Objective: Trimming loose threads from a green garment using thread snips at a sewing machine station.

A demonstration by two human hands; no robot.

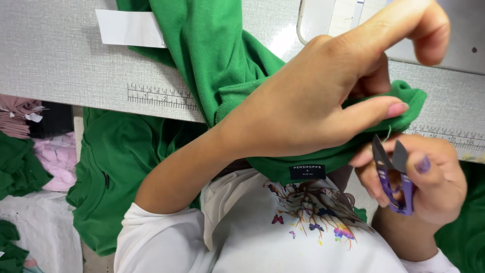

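My left hand (313,101) grip pinches the green garment (222,55); just below it, my right hand (424,182) grip is clamped on purple thread snips (394,177).

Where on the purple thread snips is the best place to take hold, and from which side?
Grip the purple thread snips by the purple handle below the blades, coming from underneath, as the right hand does. The dark blades point up toward the green garment edge pinched by the left hand.
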